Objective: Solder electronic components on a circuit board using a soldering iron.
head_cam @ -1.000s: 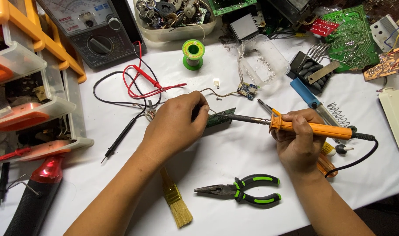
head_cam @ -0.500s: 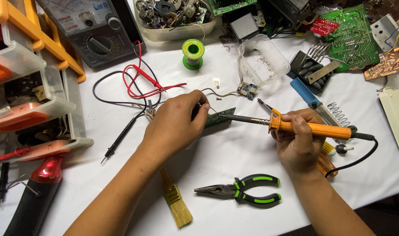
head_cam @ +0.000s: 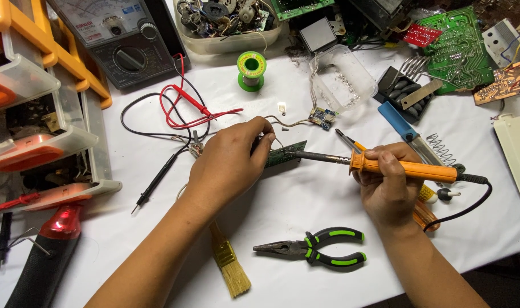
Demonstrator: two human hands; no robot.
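Note:
My left hand [head_cam: 228, 165] rests at the middle of the white table [head_cam: 305, 199] and pinches a small green circuit board [head_cam: 286, 154] at its left end, holding it tilted off the surface. My right hand [head_cam: 388, 185] grips the orange handle of a soldering iron [head_cam: 408, 169]. The iron's dark metal shaft points left, and its tip touches the upper edge of the board. A black cord runs from the iron's right end and curls down past my right wrist.
Green-handled pliers [head_cam: 317, 251] and a small brush [head_cam: 228, 268] lie near my forearms. A multimeter [head_cam: 120, 40] with red and black probe leads [head_cam: 186, 114], a solder spool [head_cam: 251, 69], a clear plastic box [head_cam: 345, 82], loose circuit boards [head_cam: 456, 48] and orange parts drawers [head_cam: 26, 97] ring the work area.

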